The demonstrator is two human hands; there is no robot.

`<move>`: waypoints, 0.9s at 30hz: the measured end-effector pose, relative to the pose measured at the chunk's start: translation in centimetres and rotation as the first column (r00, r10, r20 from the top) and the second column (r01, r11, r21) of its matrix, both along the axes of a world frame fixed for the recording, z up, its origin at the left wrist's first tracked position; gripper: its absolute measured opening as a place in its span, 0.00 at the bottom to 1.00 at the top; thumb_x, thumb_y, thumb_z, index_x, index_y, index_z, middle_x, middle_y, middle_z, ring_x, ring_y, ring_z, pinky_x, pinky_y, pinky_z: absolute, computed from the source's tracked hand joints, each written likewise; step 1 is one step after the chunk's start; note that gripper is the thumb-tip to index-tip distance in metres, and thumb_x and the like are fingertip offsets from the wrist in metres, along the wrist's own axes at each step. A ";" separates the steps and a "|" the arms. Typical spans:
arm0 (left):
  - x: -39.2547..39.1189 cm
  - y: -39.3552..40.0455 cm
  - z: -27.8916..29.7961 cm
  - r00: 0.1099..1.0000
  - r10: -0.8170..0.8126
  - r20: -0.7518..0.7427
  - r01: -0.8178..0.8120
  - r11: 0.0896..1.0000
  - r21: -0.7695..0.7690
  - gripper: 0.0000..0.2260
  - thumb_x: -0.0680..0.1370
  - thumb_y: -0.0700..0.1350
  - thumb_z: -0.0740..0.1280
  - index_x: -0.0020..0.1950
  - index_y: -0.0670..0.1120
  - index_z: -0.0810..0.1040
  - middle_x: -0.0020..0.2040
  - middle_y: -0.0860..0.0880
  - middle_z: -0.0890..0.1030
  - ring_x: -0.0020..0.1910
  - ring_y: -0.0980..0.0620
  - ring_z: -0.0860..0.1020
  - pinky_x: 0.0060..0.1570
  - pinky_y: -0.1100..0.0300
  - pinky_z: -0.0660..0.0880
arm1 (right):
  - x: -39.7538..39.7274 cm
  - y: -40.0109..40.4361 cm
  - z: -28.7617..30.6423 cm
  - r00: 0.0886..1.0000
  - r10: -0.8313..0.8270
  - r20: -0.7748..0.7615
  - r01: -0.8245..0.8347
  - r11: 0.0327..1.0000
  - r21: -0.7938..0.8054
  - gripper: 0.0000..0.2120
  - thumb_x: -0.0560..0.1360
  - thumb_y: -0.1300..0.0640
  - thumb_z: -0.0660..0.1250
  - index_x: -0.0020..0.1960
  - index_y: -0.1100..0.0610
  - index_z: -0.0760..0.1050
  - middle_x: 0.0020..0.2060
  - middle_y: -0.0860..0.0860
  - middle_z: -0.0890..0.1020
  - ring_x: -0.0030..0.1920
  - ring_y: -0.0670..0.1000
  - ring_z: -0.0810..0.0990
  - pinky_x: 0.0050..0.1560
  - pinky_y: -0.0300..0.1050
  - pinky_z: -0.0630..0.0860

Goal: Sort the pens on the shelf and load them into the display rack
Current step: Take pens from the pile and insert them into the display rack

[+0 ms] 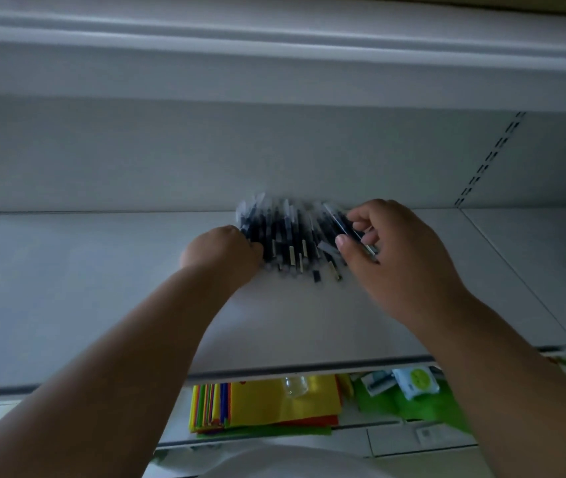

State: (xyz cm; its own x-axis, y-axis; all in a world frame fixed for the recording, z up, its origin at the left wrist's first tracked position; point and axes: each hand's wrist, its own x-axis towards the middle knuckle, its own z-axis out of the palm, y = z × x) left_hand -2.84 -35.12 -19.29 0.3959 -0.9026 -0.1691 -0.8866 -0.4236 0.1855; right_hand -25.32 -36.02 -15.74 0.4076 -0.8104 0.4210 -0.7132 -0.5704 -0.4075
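Note:
A heap of several dark pens (288, 236) with clear caps lies at the back of the white shelf (85, 288), against the rear wall. My left hand (221, 258) is at the heap's left edge, its fingers curled in among the pens and hidden there. My right hand (388, 257) is at the heap's right side and pinches one dark pen (343, 224) between thumb and fingers, lifted slantwise above the others. The picture is blurred. No display rack is in view.
Another white shelf (274, 39) hangs overhead. A slotted upright (488, 160) runs down the back wall at the right. Below the front edge sits a stack of coloured paper sheets (267, 405), a small clear bottle (295, 386) and green packets (416, 382).

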 end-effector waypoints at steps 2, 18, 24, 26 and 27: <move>0.4 -0.2 0.0 0.999 -0.030 0.021 0.029 0.999 0.022 0.14 0.82 0.49 0.56 0.40 0.43 0.69 0.40 0.47 0.72 0.43 0.44 0.75 0.39 0.56 0.72 | -0.3 -0.2 0.0 1.000 -0.008 -0.006 0.008 1.000 -0.002 0.14 0.76 0.49 0.67 0.59 0.54 0.75 0.50 0.47 0.78 0.47 0.46 0.75 0.44 0.41 0.70; -7.4 7.1 -0.3 0.368 -0.355 -0.860 -0.457 0.736 -0.499 0.11 0.83 0.34 0.54 0.48 0.44 0.74 0.29 0.54 0.68 0.27 0.55 0.62 0.26 0.65 0.61 | -5.4 -2.8 -2.5 0.987 -0.115 -0.115 0.131 0.981 0.140 0.07 0.76 0.50 0.68 0.52 0.51 0.74 0.44 0.44 0.76 0.39 0.39 0.71 0.37 0.35 0.66; -10.3 8.4 -0.2 0.302 -0.356 -0.884 -0.500 0.731 -0.465 0.10 0.83 0.36 0.57 0.44 0.44 0.71 0.30 0.54 0.65 0.28 0.56 0.59 0.25 0.66 0.60 | -5.0 -4.0 -4.7 0.969 0.008 -0.246 0.055 0.967 0.248 0.05 0.76 0.52 0.67 0.51 0.51 0.74 0.45 0.48 0.77 0.45 0.50 0.76 0.44 0.44 0.73; -11.4 8.7 0.1 0.306 -0.355 -0.883 -0.521 0.714 -0.467 0.09 0.79 0.40 0.60 0.40 0.49 0.73 0.30 0.54 0.65 0.28 0.55 0.59 0.26 0.66 0.59 | -5.0 -4.6 -5.1 0.964 0.049 -0.261 0.017 0.970 0.244 0.04 0.76 0.54 0.66 0.50 0.52 0.74 0.45 0.49 0.77 0.45 0.52 0.77 0.42 0.43 0.69; -12.0 8.8 0.2 0.310 -0.347 -0.885 -0.535 0.706 -0.464 0.08 0.77 0.43 0.60 0.38 0.51 0.73 0.30 0.54 0.65 0.28 0.55 0.60 0.26 0.65 0.59 | -5.0 -4.8 -5.2 0.962 0.069 -0.266 -0.003 0.971 0.240 0.04 0.77 0.54 0.65 0.50 0.53 0.74 0.45 0.49 0.78 0.45 0.52 0.77 0.42 0.43 0.68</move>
